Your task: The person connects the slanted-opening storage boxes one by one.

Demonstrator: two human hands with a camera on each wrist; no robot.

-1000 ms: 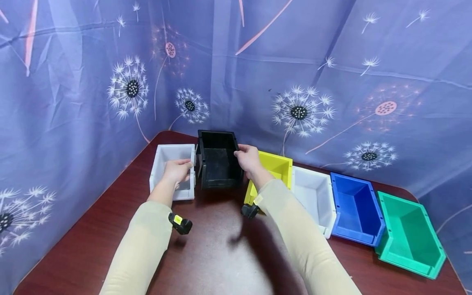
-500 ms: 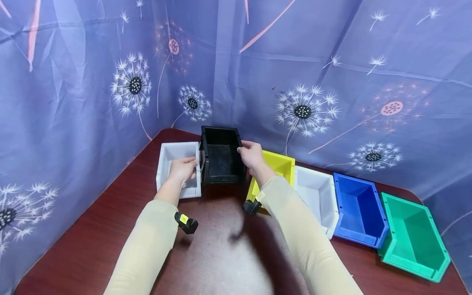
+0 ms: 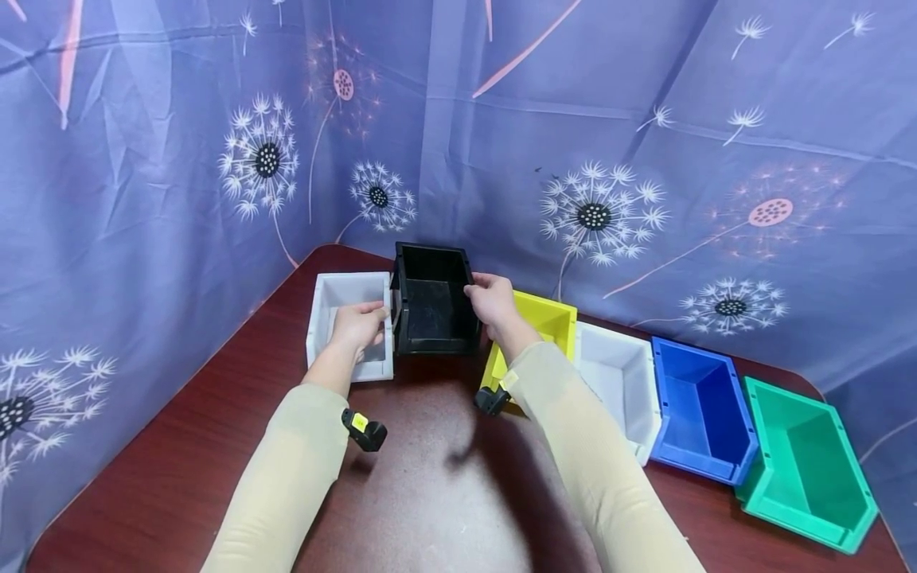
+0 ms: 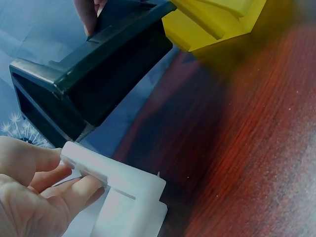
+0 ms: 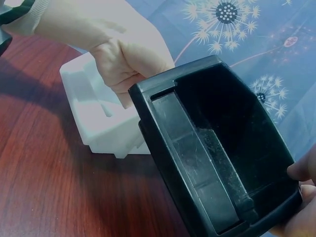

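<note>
At the left end of the row, my left hand (image 3: 356,326) pinches the right side wall of a white storage bin (image 3: 315,338), thumb and fingers on either side of it. My right hand (image 3: 494,304) grips the right wall of a black storage bin (image 3: 437,306). The black bin is held up beside the white one, its left wall close to the white bin's right wall. In the left wrist view the black bin (image 4: 118,64) hangs tilted above the table. From the right wrist, its open front shows, with the white bin (image 5: 81,98) behind.
To the right stand a yellow bin (image 3: 548,318), a second white bin (image 3: 609,374), a blue bin (image 3: 691,398) and a green bin (image 3: 802,461), side by side. My right forearm crosses the yellow bin. A patterned curtain (image 3: 487,191) borders the dark red table (image 3: 430,477).
The head view has shifted a little. The gap between the left white bin and the black bin has narrowed slightly. Both hands keep their hold.
</note>
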